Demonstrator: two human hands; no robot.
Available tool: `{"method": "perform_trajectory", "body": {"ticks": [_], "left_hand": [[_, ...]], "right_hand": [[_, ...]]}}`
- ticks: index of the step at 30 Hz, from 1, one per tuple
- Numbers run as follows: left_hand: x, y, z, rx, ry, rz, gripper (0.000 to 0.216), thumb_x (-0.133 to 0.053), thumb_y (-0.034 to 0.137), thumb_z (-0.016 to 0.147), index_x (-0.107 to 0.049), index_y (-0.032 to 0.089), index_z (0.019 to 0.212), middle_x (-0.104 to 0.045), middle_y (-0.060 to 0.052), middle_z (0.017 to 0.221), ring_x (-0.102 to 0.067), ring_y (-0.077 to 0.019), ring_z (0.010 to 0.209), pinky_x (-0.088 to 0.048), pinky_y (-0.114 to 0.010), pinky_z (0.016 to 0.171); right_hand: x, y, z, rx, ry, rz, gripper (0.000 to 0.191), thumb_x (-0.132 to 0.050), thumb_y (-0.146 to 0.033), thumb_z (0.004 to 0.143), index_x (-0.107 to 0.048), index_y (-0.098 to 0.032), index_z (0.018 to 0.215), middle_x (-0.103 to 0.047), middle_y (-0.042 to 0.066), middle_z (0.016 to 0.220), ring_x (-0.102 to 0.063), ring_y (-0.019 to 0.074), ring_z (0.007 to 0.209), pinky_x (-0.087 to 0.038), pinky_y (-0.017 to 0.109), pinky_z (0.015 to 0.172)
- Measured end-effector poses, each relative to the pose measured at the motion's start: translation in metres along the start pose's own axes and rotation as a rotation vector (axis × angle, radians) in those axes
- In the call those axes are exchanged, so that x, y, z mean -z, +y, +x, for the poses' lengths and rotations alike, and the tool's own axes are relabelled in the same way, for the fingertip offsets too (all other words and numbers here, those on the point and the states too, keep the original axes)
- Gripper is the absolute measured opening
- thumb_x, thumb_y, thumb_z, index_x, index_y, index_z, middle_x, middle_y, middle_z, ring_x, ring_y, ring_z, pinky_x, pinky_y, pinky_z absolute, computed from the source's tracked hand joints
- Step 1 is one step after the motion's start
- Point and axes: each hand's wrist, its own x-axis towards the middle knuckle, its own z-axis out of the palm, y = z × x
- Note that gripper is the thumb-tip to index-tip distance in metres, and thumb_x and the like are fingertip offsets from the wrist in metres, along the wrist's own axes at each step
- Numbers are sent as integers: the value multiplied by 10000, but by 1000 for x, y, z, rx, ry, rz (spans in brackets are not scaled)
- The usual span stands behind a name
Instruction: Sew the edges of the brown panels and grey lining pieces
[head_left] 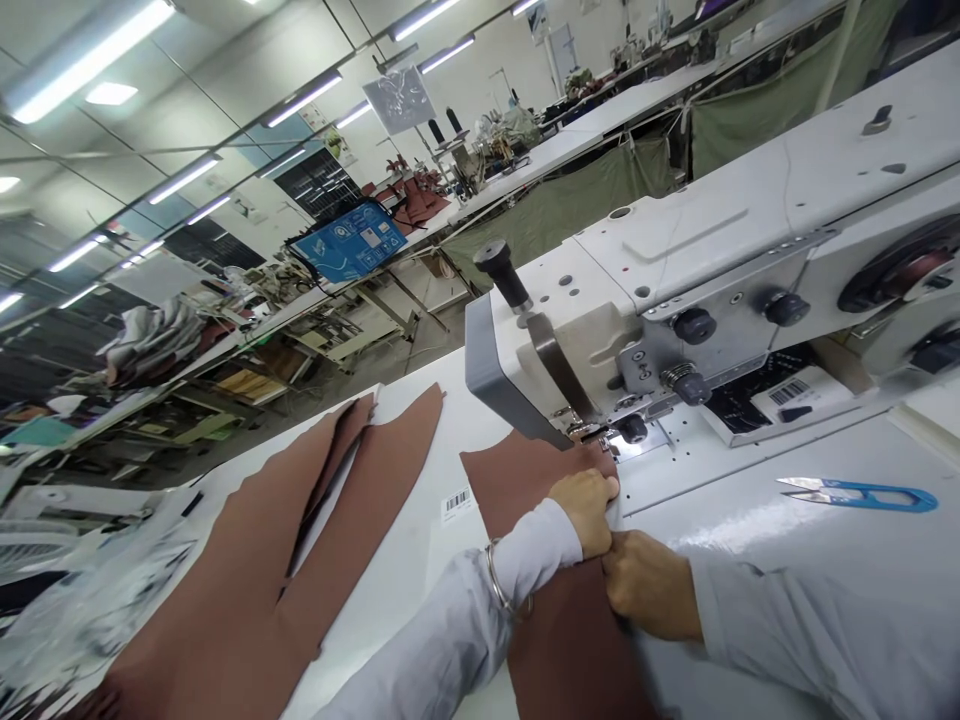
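Observation:
A long piece of brown fabric (574, 640) lies under the head of a white sewing machine (570, 340), its far end at the needle area. My left hand (585, 508) is closed on the fabric's right edge, just in front of the presser foot. Right behind it, nearer to me, my right hand (651, 585) grips the same edge with curled fingers. The two hands almost touch. The needle itself is too small to make out.
More brown fabric pieces (255, 560) spread over the table's left side. Blue-handled thread snips (862, 495) lie to the right. A small box (787, 395) sits beneath the machine arm. A barcode label (456, 503) is on the tabletop. Further benches with machines stand behind.

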Motion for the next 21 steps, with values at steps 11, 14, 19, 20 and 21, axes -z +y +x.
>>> {"method": "perform_trajectory", "body": {"ticks": [11,14,19,20,21], "left_hand": [[12,-2,13,19,47,-17,456,-538,127,637,-495,76,1088,-523,-179,1095,-532,-274,979,-447,-322,825],[7,-7,11,7,-8,-90,696,-585,168,616,-339,68,1259,-493,-173,1143,-516,-269,1016,-432,-314,857],[7,-13,17,-40,11,-134,464,-528,92,635,-478,108,1096,-575,-120,988,-545,-241,918,-442,-293,787],[8,-14,19,-46,21,-143,389,-520,72,630,-510,127,1015,-584,-104,959,-548,-230,897,-440,-284,774],[8,-14,19,-47,28,-155,340,-522,63,624,-520,140,955,-587,-92,938,-550,-220,879,-438,-275,761]], "right_hand": [[0,24,-5,-20,102,20,197,-426,-2,762,-581,-111,707,-583,88,717,-546,181,700,-444,289,606],[0,23,-6,-27,110,10,190,-424,-20,783,-594,-94,744,-585,108,754,-550,195,751,-461,308,661],[1,30,-2,-47,92,-4,173,-446,-30,782,-607,-90,765,-591,112,784,-552,199,756,-477,318,669],[2,30,-2,-51,86,-3,175,-446,-36,788,-611,-91,773,-592,109,787,-554,195,765,-479,312,672],[2,29,-2,-57,81,-4,181,-442,-37,793,-615,-92,782,-594,109,789,-555,192,779,-480,310,687]]}}
